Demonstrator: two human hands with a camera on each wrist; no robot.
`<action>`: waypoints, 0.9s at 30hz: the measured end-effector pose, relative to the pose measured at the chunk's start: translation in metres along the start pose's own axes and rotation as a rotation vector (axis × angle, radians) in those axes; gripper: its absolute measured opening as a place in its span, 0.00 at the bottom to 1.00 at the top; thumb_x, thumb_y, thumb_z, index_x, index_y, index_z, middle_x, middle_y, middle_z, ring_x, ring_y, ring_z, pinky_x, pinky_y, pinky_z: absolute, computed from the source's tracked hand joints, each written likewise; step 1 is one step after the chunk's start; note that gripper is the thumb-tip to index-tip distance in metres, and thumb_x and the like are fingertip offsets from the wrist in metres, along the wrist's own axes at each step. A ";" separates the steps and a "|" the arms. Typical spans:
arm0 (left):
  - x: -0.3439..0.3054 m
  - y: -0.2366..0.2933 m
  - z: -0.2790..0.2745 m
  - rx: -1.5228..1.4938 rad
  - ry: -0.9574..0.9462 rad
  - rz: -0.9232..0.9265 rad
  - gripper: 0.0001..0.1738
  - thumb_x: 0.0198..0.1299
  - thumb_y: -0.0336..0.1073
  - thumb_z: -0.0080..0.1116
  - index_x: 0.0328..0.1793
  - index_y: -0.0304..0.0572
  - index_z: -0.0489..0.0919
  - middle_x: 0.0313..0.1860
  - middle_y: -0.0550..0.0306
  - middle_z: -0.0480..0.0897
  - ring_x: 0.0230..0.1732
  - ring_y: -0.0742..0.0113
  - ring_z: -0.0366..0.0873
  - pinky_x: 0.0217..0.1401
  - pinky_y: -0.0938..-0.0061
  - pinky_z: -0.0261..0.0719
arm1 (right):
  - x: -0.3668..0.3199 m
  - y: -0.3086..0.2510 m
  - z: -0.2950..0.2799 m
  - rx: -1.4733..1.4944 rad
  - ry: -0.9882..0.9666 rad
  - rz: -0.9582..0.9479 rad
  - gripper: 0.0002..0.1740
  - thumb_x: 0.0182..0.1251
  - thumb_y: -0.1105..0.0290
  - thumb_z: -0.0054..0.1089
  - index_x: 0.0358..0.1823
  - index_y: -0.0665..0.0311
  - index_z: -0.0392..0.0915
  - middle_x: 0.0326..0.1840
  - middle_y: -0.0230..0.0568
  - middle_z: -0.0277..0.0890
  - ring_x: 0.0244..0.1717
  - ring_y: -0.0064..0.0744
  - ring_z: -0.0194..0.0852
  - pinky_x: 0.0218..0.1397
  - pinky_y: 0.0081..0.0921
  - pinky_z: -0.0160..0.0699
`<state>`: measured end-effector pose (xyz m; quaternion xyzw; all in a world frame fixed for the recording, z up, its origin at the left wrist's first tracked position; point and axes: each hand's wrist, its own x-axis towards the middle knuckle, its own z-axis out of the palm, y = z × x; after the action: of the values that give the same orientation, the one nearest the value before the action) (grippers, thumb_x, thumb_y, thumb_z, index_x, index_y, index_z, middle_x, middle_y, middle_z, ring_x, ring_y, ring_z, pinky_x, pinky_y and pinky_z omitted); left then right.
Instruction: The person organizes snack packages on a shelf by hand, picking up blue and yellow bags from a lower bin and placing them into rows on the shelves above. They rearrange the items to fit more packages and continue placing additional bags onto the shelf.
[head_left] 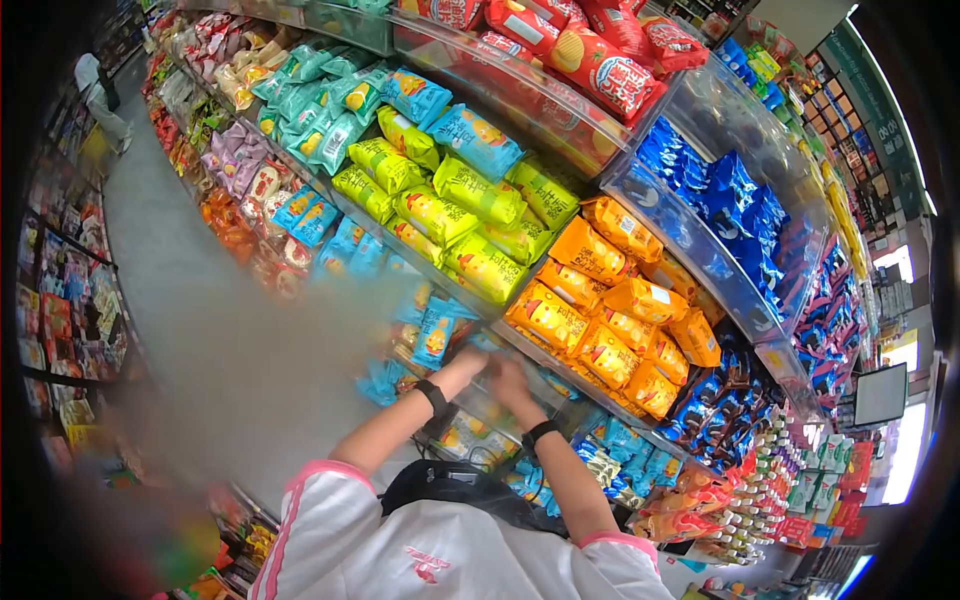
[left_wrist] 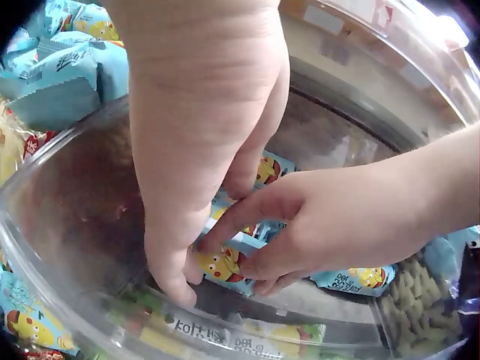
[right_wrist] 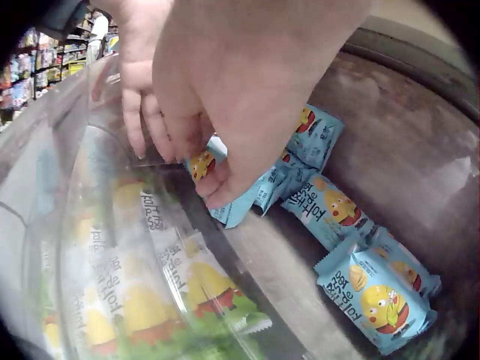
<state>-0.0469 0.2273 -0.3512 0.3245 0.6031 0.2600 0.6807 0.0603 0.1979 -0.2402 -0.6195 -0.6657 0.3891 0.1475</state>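
Both hands reach down into a clear plastic bin [left_wrist: 67, 150] holding several small light-blue snack packets with a yellow chick printed on them. My right hand [right_wrist: 240, 97] has its thumb and fingers curled onto one blue snack packet [right_wrist: 244, 206] and pinches it near the bin's front wall. Fingers extended downward, my left hand [left_wrist: 210, 97] is close beside that same packet, its fingertips right at the packet's end. More blue packets [right_wrist: 379, 300] lie on the bin floor to the right. In the head view, the hands partly hide the work.
A lower compartment with white-and-yellow packets [right_wrist: 150, 277] sits in front of the bin wall. Above are bins of orange packets [head_left: 605, 330] and lime-green packets [head_left: 450, 210]. More blue packets [left_wrist: 67, 75] are heaped in a neighbouring bin. A person [head_left: 100, 100] stands down the aisle.
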 end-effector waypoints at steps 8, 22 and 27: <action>-0.055 0.058 -0.011 0.036 -0.064 -0.059 0.17 0.58 0.35 0.49 0.51 0.31 0.73 0.47 0.54 0.77 0.44 0.69 0.71 0.45 0.72 0.69 | 0.002 0.011 -0.008 -0.038 0.076 0.091 0.12 0.50 0.78 0.48 0.37 0.64 0.76 0.42 0.53 0.74 0.44 0.51 0.72 0.48 0.37 0.69; -0.064 0.016 0.013 -0.012 -0.334 -0.124 0.22 0.56 0.45 0.51 0.52 0.39 0.72 0.46 0.59 0.74 0.46 0.69 0.68 0.43 0.69 0.67 | -0.027 0.069 -0.044 -0.266 0.486 0.240 0.22 0.58 0.61 0.50 0.54 0.59 0.72 0.55 0.52 0.70 0.57 0.50 0.66 0.59 0.40 0.62; -0.077 0.042 0.027 0.149 -0.415 -0.047 0.19 0.56 0.44 0.52 0.45 0.36 0.76 0.38 0.58 0.78 0.39 0.68 0.72 0.41 0.72 0.69 | -0.036 0.073 -0.046 -0.368 0.520 0.264 0.22 0.58 0.58 0.52 0.52 0.61 0.73 0.56 0.51 0.69 0.60 0.53 0.62 0.61 0.45 0.56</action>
<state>-0.0294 0.1943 -0.2679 0.4064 0.4753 0.1263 0.7701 0.1500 0.1745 -0.2510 -0.7949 -0.5789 0.1073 0.1467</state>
